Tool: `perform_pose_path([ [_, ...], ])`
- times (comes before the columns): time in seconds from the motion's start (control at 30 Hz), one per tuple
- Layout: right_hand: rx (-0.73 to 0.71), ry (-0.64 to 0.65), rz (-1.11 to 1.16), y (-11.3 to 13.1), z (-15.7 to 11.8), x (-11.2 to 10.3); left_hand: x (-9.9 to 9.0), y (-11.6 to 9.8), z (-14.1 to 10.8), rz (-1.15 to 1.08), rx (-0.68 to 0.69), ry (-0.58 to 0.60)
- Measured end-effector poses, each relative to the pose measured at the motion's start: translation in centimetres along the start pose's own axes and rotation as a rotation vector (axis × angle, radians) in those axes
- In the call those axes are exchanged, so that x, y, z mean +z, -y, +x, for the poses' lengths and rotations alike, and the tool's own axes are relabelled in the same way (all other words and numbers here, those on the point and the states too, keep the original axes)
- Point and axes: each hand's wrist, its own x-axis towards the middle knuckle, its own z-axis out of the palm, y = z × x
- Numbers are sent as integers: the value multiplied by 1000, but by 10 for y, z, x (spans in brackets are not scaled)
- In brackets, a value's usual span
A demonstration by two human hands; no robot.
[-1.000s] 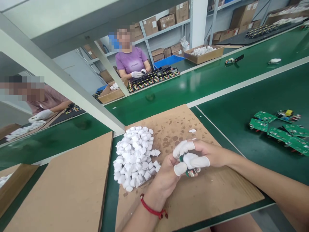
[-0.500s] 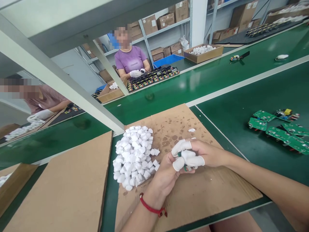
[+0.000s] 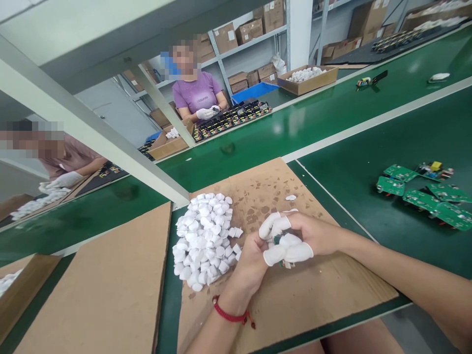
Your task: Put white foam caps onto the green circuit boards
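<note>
A small green circuit board [image 3: 277,239] is being held above the worktop [image 3: 342,167], toward its near edge, mostly hidden by fingers [image 3: 299,251]. A white piece [image 3: 289,239] is resting against it.

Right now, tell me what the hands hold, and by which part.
The left hand and right hand hold a small circuit board; exactly where they grip it is hidden.

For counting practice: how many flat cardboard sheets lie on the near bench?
2: one sheet under the white pieces, left hand and right hand; another sheet to its left. Others may be hidden.
</note>
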Motion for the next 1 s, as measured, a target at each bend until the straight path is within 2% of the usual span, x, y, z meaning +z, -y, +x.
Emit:
perform_pose_path([
  [0.13, -20, -6, 328, -4, -2, 0, 1, -4, -3, -17, 44, -39],
  [0.2, -48, 27, 392, -3, -2, -1, 1, -5, -4, -39, 70, -34],
  [0.37, -55, 92, 405, 2, 0, 2, 3, -4, -5, -87, 40, -12],
  [0.53, -65, 5, 385, 0, 0, 9, 6, -2, -4, -159, 27, 29],
  [0.63, -48, -34, 350, -1, -1, 11, 7, 4, -3, -262, 26, 97],
  [0.77, -31, 47, 402, 1, -3, 13, 6, 14, -4, -374, 25, 186],
  [1.0, -51, 105, 462, 0, -4, 10, 5, 12, -5, -359, -44, 153],
])
